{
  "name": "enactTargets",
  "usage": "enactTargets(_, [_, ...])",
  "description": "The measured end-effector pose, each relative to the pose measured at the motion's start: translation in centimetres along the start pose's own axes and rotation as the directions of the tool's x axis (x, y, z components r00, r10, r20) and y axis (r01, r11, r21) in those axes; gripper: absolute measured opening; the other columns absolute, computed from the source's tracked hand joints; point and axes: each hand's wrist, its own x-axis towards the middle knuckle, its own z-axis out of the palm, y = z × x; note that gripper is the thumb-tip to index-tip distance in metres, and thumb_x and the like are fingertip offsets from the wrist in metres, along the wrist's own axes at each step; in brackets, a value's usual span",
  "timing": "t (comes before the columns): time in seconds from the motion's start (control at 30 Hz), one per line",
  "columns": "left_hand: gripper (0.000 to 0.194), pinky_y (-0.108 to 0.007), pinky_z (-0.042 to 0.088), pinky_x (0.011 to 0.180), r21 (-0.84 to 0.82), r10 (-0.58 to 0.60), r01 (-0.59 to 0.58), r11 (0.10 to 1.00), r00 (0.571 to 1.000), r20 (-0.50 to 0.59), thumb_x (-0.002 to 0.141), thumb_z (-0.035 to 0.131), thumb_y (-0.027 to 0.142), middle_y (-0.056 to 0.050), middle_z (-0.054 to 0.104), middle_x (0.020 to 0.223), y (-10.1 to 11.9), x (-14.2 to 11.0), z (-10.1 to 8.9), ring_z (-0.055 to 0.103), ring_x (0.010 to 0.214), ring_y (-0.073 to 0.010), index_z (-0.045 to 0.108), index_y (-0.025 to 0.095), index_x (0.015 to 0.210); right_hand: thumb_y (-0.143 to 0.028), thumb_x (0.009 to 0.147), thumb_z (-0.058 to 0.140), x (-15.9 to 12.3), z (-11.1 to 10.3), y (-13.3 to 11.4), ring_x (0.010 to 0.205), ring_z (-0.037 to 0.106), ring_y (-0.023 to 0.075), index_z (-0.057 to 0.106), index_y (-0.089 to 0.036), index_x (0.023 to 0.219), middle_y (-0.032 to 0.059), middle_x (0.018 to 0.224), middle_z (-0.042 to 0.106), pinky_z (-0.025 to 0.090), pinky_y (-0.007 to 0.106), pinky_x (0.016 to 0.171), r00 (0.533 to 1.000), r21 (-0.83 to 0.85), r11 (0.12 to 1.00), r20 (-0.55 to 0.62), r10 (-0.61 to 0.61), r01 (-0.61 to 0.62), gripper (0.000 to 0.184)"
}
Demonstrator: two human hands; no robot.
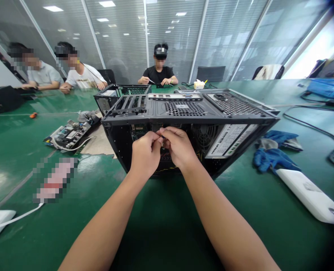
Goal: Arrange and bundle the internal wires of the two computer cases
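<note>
A black computer case lies in front of me with its open side facing me. Both hands reach into that opening, under the upper edge of the frame. My left hand is closed in a pinch, thumb against fingers. Right beside it, fingertips nearly meeting, my right hand pinches too. Whatever sits between the fingertips is too small and covered to name. Behind the hands are part of a circuit board and thin yellow and dark cables. A power supply with a white label and a round fan grille fills the case's right part.
Left are a circuit board with parts on cardboard, and a pixelated pink object on a white cable. Blue gloves and a white elongated device lie right. A second case stands behind; several people sit across the green table.
</note>
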Motion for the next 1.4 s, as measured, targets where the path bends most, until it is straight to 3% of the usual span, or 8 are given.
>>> enactTargets(0.23, [0.018, -0.025, 0.042, 0.064, 0.018, -0.006, 0.005, 1.000, 0.999, 0.044, 0.091, 0.047, 0.017, -0.001, 0.069, 0.074, -0.2, 0.2, -0.2, 0.062, 0.066, -0.0143, 0.062, 0.018, 0.082, -0.042, 0.068, 0.072, 0.2, -0.3, -0.8, 0.052, 0.035, 0.0072, 0.068, -0.018, 0.075, -0.0042, 0.061, 0.052, 0.027, 0.024, 0.049, 0.999, -0.041, 0.999, 0.041, -0.002, 0.004, 0.025])
enactTargets(0.53, [0.016, -0.025, 0.037, 0.062, 0.069, 0.002, -0.007, 0.998, 0.998, 0.068, 0.092, 0.047, 0.018, -0.001, 0.068, 0.074, -0.3, 0.2, -0.5, 0.058, 0.063, -0.0139, 0.059, 0.018, 0.082, -0.034, 0.066, 0.074, 2.9, 0.2, -1.2, 0.051, 0.037, 0.0075, 0.050, -0.020, 0.060, -0.0041, 0.058, 0.048, 0.026, 0.024, 0.047, 0.998, 0.050, 0.998, -0.051, 0.028, -0.025, 0.029])
enactTargets(0.73, [0.016, -0.025, 0.037, 0.062, 0.056, 0.015, -0.020, 0.998, 0.996, 0.087, 0.093, 0.046, 0.019, -0.001, 0.067, 0.072, -0.5, 0.2, -0.6, 0.057, 0.063, -0.0134, 0.058, 0.018, 0.083, -0.031, 0.064, 0.073, 3.5, 0.2, -0.7, 0.052, 0.038, 0.0090, 0.047, -0.021, 0.059, -0.0047, 0.056, 0.044, 0.029, 0.026, 0.050, 1.000, 0.086, 0.996, 0.029, 0.007, -0.010, 0.029])
enactTargets(0.9, [0.018, -0.025, 0.035, 0.060, 0.081, 0.017, -0.026, 0.996, 0.995, 0.103, 0.093, 0.045, 0.018, 0.000, 0.066, 0.070, -0.1, 0.2, -0.6, 0.053, 0.058, -0.0121, 0.058, 0.018, 0.081, -0.034, 0.059, 0.076, 3.7, 0.0, -0.3, 0.053, 0.037, 0.0086, 0.047, -0.021, 0.063, -0.0048, 0.059, 0.045, 0.029, 0.025, 0.050, 1.000, 0.154, 0.988, 0.006, -0.013, 0.012, 0.032])
enactTargets(1.03, [0.018, -0.025, 0.035, 0.060, 0.083, 0.013, -0.023, 0.996, 0.993, 0.117, 0.093, 0.044, 0.018, 0.000, 0.066, 0.069, 0.1, 0.1, -0.6, 0.055, 0.059, -0.0122, 0.057, 0.019, 0.081, -0.031, 0.057, 0.074, 4.0, -0.2, -0.2, 0.053, 0.037, 0.0089, 0.046, -0.022, 0.064, -0.0056, 0.057, 0.043, 0.030, 0.025, 0.050, 0.999, 0.116, 0.993, 0.018, -0.037, 0.034, 0.030])
enactTargets(1.23, [0.011, -0.025, 0.037, 0.057, 0.032, -0.053, 0.051, 0.998, 0.997, 0.047, 0.090, 0.051, 0.022, 0.001, 0.064, 0.066, 0.0, 0.6, 0.7, 0.054, 0.054, -0.0119, 0.058, 0.019, 0.081, -0.027, 0.060, 0.071, 4.1, 0.1, -0.1, 0.055, 0.043, 0.0099, 0.047, -0.022, 0.064, -0.0059, 0.057, 0.046, 0.035, 0.026, 0.053, 0.999, 0.081, 0.996, -0.014, -0.035, 0.036, 0.024])
enactTargets(1.4, [0.013, -0.028, 0.045, 0.065, 0.121, -0.099, 0.106, 0.987, 0.993, -0.066, 0.092, 0.054, 0.030, -0.003, 0.071, 0.077, 0.2, 2.2, 1.5, 0.065, 0.069, -0.0175, 0.061, 0.021, 0.088, -0.036, 0.061, 0.073, 3.9, 0.9, -0.1, 0.073, 0.056, 0.0163, 0.059, -0.022, 0.078, -0.0032, 0.067, 0.057, 0.046, 0.030, 0.067, 0.997, 0.102, 0.992, -0.029, -0.072, 0.075, 0.026])
